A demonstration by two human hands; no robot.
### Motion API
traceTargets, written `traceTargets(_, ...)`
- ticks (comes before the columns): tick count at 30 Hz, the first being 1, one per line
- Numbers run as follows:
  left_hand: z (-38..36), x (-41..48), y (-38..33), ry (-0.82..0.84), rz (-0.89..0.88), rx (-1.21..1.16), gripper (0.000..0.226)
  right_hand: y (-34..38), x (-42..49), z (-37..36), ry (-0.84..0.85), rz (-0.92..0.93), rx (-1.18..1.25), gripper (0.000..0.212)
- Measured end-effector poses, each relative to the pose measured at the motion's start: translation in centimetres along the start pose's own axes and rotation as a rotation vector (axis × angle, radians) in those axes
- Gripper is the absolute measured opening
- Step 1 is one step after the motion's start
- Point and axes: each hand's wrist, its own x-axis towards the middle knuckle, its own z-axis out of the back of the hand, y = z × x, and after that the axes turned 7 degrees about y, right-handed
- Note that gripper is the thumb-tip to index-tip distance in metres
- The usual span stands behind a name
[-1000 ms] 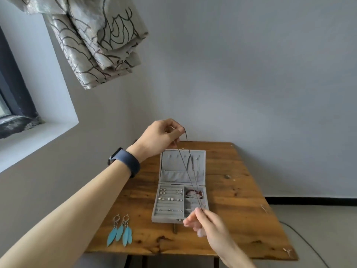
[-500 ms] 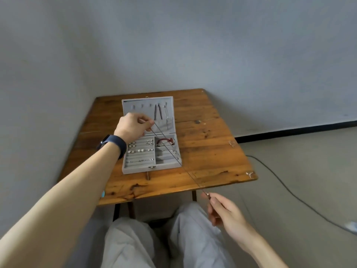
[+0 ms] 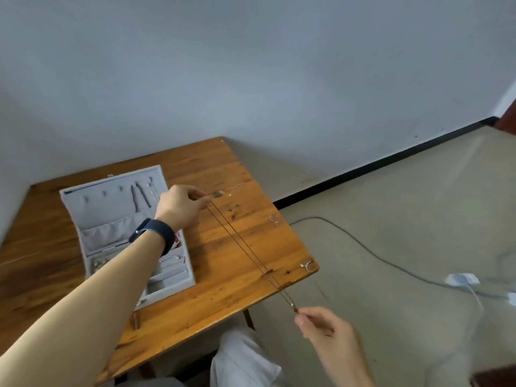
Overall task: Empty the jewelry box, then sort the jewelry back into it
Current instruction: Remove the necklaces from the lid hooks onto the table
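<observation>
Head view, from the left: the grey jewelry box (image 3: 111, 216) lies open on the wooden table (image 3: 223, 280), behind and left of my left hand (image 3: 180, 206), its lid flat with a few chains (image 3: 139, 196) on its hooks. My left forearm, with a dark wristband (image 3: 155, 233), crosses over the box's tray, so most of its compartments are hidden. My left hand hovers just right of the lid, thumb and fingertips pinched together on one end of a thin necklace (image 3: 237, 241). The doubled chain runs taut from that hand across the bare wood and past the table's near right edge to my right hand (image 3: 326, 328), which pinches the other end off the table, above the floor. Beyond my right hand a dark cable (image 3: 363, 247) trails across the floor to a white plug (image 3: 462, 279).
</observation>
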Motion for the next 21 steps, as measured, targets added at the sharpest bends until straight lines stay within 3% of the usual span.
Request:
traceTargets(15,-8.0,11.8,-1.1,0.022,0.006,0.147,0.016,0.9,6.7,-1.6,-0.225,0.144,-0.163,0.009)
traceTargets(21,-10.6,12.7,-1.4,0.024,-0.025,0.175,0.015,-0.4,7.7,-2.2,-0.371,0.328,-0.392,0.003)
